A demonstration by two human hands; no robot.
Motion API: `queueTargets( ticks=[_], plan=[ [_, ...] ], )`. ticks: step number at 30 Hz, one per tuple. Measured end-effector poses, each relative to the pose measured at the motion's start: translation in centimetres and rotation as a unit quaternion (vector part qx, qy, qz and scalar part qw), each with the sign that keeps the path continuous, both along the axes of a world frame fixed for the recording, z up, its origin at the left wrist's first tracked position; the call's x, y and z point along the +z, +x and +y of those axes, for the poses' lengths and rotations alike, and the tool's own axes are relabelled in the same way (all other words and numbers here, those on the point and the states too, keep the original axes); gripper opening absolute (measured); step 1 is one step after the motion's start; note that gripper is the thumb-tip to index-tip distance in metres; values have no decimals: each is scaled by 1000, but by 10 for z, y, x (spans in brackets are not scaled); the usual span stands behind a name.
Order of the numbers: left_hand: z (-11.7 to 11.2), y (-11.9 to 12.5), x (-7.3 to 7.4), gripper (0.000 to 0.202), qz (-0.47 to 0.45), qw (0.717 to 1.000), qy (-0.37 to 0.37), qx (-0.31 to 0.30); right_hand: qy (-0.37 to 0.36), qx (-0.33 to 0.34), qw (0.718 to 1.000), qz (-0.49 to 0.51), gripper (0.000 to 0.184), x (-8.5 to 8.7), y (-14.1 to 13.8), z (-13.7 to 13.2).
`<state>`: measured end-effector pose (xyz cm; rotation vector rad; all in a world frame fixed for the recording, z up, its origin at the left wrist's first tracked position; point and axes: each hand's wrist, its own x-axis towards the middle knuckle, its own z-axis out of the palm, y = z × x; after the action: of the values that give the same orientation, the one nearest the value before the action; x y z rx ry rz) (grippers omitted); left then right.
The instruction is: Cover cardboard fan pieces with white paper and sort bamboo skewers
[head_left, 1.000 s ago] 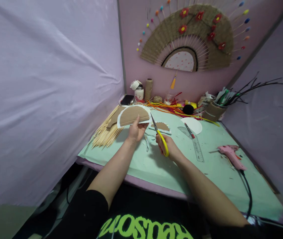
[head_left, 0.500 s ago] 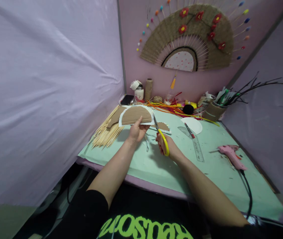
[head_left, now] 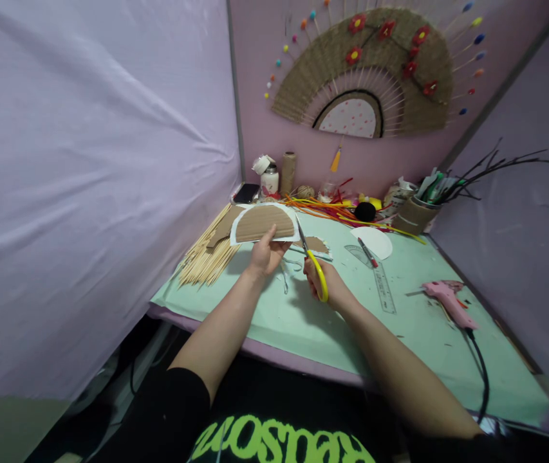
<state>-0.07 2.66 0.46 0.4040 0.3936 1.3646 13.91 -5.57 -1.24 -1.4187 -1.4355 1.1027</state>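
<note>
My left hand [head_left: 264, 256] pinches the lower edge of a half-round brown cardboard piece [head_left: 264, 223] backed with white paper, and holds it up above the green mat [head_left: 400, 321]. My right hand [head_left: 326, 283] grips yellow-handled scissors [head_left: 313, 265]. Their blades point up and touch the right edge of the cardboard piece. A smaller brown cardboard scrap [head_left: 316, 245] lies on the mat just behind the scissors.
Bamboo skewers [head_left: 209, 251] lie in a pile at the left. A white paper half-disc [head_left: 373, 242], a pen [head_left: 367, 253] and a clear ruler [head_left: 380, 283] lie at the right, then a pink glue gun [head_left: 448, 301]. Jars, twine, coloured sticks and a pen pot [head_left: 414, 215] line the back wall.
The cardboard piece has shifted slightly right and turned toward the scissors. The scissor blades have moved in to its right edge.
</note>
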Motion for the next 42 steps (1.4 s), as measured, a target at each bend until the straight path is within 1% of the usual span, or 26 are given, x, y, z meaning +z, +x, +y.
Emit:
queueTargets(
  ticks=[5,9,13,17,20,24,30,36,42],
  plan=[
    [0,0,2,31,-2,1000,-9,8,1,-15,1000,-7,47,3,-1,-1],
    [0,-1,3,29,1,1000,-10,14,-12,-17,1000,1,43,3,0,0],
    [3,-3,3,27,5,999,-17,30,-17,-16,1000,2,44,5,0,0],
    [5,-4,2,29,6,999,-19,40,-14,-5,1000,-10,49,6,0,-2],
    [5,-6,1,30,1,1000,-16,23,-2,13,1000,-20,54,4,2,-1],
    [4,-6,1,28,1,1000,-9,-3,14,21,999,-24,57,-3,5,1],
    [2,-6,2,28,12,1000,-6,-10,13,17,1000,-7,56,-10,5,4],
    [2,-5,-1,27,30,999,1,-21,8,18,1000,-16,57,-8,6,4],
    [3,-5,-2,26,33,999,0,-25,4,5,1000,-12,58,1,4,1]
  ],
)
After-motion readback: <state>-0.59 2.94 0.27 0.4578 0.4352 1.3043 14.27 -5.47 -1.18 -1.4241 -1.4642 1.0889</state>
